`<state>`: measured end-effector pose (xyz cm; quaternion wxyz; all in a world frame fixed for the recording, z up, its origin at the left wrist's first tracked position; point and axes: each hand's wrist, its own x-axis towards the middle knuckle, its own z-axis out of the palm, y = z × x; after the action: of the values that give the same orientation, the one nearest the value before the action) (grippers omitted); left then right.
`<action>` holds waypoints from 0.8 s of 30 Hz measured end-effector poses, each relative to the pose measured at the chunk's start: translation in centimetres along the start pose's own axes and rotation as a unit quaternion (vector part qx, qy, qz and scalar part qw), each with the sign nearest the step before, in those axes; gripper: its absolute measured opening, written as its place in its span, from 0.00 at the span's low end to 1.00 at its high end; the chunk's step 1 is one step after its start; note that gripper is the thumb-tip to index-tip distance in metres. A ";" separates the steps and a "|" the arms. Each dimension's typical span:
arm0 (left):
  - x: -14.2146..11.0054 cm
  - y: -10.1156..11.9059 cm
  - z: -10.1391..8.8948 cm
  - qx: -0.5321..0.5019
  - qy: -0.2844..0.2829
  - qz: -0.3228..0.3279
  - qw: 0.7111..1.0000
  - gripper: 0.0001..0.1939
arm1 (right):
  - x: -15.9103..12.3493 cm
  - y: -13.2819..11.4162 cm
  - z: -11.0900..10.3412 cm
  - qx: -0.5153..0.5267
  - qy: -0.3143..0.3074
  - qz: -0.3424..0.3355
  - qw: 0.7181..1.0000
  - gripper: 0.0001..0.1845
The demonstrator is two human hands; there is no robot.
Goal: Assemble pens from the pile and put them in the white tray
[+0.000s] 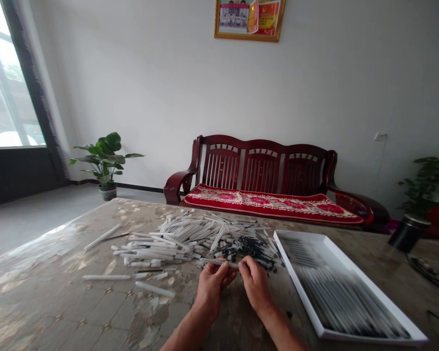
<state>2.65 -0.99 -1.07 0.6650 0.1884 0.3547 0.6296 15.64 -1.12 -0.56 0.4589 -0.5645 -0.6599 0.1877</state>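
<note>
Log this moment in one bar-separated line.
left hand: holds white tube | right hand: at tube's right end | tube pile, black pieces: beyond hands | white tray: right of hands

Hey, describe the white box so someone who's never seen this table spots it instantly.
The patterned table stands before a dark red wooden bench; look to the right of its loose heap of pale tubes. There lies the white box, shallow and open-topped. Unlike the scattered heap, it has low straight walls, with slender rods lying side by side inside.
</note>
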 end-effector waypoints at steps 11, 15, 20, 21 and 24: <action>-0.2 0.2 0.1 0.007 -0.006 -0.006 1.000 0.19 | -0.1 0.0 -0.2 -0.017 -0.005 0.007 1.000 0.25; -0.3 0.3 0.2 0.009 0.003 -0.004 1.000 0.18 | -0.1 -0.1 -0.1 -0.007 -0.007 0.021 1.000 0.27; -0.2 0.3 0.0 0.028 -0.009 -0.006 1.000 0.20 | -0.1 -0.2 -0.2 -0.012 -0.017 0.021 1.000 0.26; -0.2 0.3 0.0 0.032 -0.009 -0.004 0.999 0.20 | -0.1 -0.3 -0.2 -0.014 -0.016 0.030 0.999 0.27; -0.1 0.2 0.0 0.039 -0.002 0.000 0.999 0.22 | -0.2 -0.4 -0.2 -0.016 -0.016 0.027 0.999 0.27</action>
<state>2.49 -1.04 -0.94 0.6577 0.2155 0.3774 0.6152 15.58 -1.46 -0.21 0.4341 -0.5864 -0.6546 0.1980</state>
